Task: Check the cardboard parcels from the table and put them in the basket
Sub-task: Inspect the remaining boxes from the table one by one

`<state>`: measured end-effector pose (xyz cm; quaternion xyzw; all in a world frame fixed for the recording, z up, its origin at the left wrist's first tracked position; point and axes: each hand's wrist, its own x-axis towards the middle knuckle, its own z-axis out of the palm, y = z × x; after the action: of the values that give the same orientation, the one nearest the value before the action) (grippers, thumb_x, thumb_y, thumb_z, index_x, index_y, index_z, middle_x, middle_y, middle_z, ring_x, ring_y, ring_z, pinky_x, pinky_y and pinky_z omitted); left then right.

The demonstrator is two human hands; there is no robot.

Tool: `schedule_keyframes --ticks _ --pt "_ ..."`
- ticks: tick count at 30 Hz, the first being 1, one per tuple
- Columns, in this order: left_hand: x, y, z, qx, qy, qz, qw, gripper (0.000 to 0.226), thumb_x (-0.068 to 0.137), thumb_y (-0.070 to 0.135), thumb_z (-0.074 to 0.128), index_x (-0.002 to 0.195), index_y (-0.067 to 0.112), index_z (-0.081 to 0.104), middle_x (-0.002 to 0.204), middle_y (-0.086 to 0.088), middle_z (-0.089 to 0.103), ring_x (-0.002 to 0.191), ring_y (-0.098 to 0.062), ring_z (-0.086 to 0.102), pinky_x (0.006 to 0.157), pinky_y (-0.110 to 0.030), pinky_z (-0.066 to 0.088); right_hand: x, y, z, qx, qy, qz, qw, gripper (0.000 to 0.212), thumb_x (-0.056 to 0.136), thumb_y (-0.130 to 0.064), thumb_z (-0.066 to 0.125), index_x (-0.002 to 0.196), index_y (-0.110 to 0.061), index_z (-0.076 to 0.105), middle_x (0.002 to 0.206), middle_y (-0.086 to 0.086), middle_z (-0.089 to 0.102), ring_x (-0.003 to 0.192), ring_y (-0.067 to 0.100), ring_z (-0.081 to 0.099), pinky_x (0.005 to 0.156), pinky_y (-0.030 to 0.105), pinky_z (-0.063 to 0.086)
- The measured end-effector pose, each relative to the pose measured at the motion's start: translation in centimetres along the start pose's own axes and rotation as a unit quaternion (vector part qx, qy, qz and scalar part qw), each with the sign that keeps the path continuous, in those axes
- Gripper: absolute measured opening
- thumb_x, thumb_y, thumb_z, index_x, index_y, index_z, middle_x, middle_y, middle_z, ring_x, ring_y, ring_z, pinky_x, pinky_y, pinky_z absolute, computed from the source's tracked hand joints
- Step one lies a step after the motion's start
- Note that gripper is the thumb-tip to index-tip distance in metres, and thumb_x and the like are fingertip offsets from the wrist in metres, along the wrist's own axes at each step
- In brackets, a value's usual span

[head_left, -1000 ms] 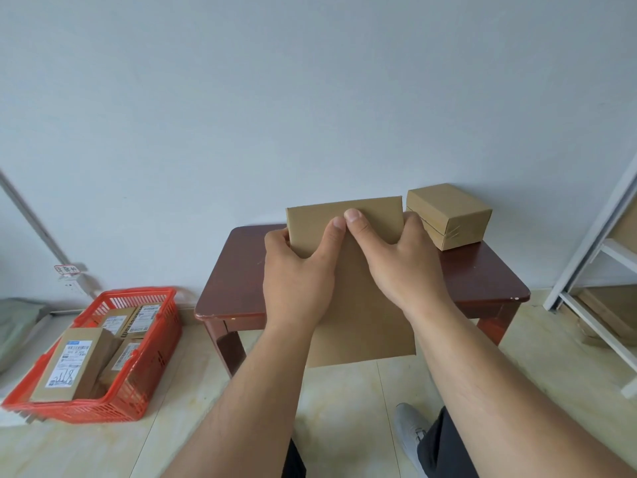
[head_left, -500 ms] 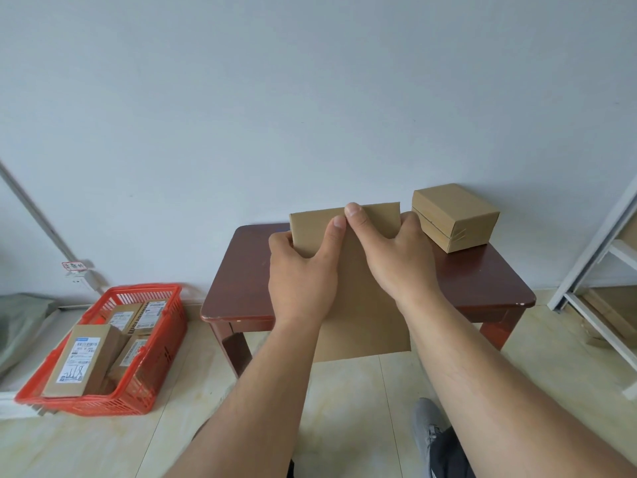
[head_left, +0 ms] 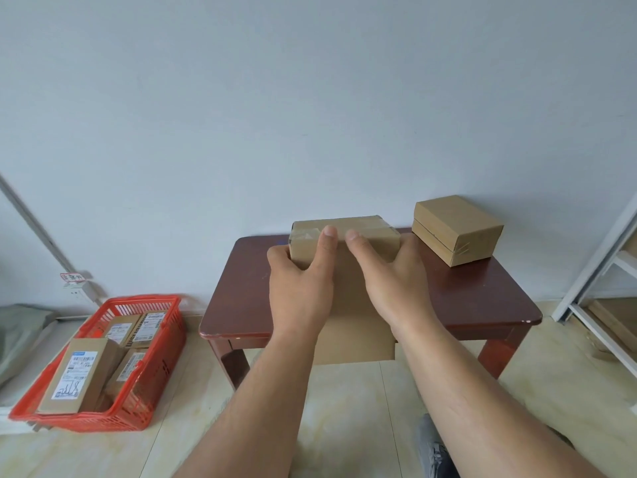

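Both hands hold one flat cardboard parcel [head_left: 348,270] above the near half of a dark red-brown table [head_left: 482,298]. The left hand [head_left: 300,288] grips its left edge: the thumb hooks round the left side while the fingers lie across the near face, the index fingertip reaching the top edge. The right hand [head_left: 396,281] mirrors it on the right edge, thumb wrapped round the right side and the fingers spread over the near face, one fingertip at the top edge just beside the left index tip. The parcel stands tilted with its taped narrow top end showing above the fingertips; its lower end hangs below the wrists, past the front edge of the table.

Beyond and to the right of the right thumb, a smaller cardboard box [head_left: 456,229] sits on the far right corner of the table, apart from the held parcel.

Well to the left of the left hand, a red plastic basket [head_left: 144,401] rests on the tiled floor [head_left: 344,408]. Inside it lie several parcels with white printed labels [head_left: 77,374], one propped against the near left side.

At the right edge stands a white shelf frame [head_left: 599,270].
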<state>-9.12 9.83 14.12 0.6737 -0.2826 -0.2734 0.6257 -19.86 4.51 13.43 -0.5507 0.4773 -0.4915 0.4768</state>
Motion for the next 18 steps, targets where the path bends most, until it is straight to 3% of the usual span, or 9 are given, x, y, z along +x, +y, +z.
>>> schedule_keyframes --ticks 2,7,10,13,18 --pt "-0.1 -0.2 0.0 -0.010 -0.006 -0.002 1.000 0.049 0.089 0.062 0.071 0.114 0.024 0.053 0.096 0.013 0.068 0.084 -0.001 0.065 0.071 -0.028 0.046 -0.1 0.5 -0.2 0.011 -0.001 0.001 1.000 0.040 0.087 -0.044 0.083 0.112 -0.026 0.057 0.106 -0.015 0.073 0.084 -0.016 0.065 0.063 0.005 0.046" --pt "-0.8 -1.0 -0.2 -0.033 -0.038 0.004 0.999 0.049 0.090 0.048 0.075 0.126 0.027 0.049 0.107 0.014 0.070 0.094 0.000 0.069 0.080 -0.027 0.054 0.0 0.8 -0.9 0.018 -0.018 0.013 1.000 0.041 0.086 -0.037 0.082 0.113 -0.025 0.055 0.103 -0.016 0.071 0.076 -0.017 0.063 0.053 0.003 0.042" --pt "-1.1 -1.4 -0.4 -0.043 -0.058 0.019 0.997 0.054 0.090 0.041 0.077 0.135 0.031 0.048 0.109 0.019 0.071 0.099 0.003 0.069 0.090 -0.028 0.055 0.0 0.8 -1.1 0.013 -0.017 0.011 1.000 0.042 0.084 -0.042 0.083 0.112 -0.026 0.055 0.103 -0.016 0.071 0.076 -0.015 0.063 0.055 0.009 0.045" --pt "-0.8 -1.2 -1.0 -0.033 -0.088 0.024 0.995 0.043 0.089 0.036 0.079 0.127 0.033 0.058 0.108 0.018 0.076 0.102 -0.003 0.073 0.099 -0.041 0.058 -0.3 0.8 -1.2 0.013 -0.013 0.014 1.000 0.047 0.083 -0.044 0.085 0.113 -0.026 0.055 0.104 -0.013 0.073 0.076 -0.011 0.067 0.064 0.019 0.050" --pt "0.4 -0.6 -1.9 -0.016 -0.047 0.054 0.997 0.034 0.085 0.039 0.084 0.113 0.034 0.065 0.101 0.019 0.077 0.092 0.000 0.074 0.092 -0.041 0.062 -1.2 1.6 -0.7 -0.009 -0.041 -0.007 0.999 0.052 0.083 -0.037 0.088 0.117 -0.027 0.050 0.106 -0.015 0.070 0.080 -0.014 0.067 0.059 0.008 0.049"
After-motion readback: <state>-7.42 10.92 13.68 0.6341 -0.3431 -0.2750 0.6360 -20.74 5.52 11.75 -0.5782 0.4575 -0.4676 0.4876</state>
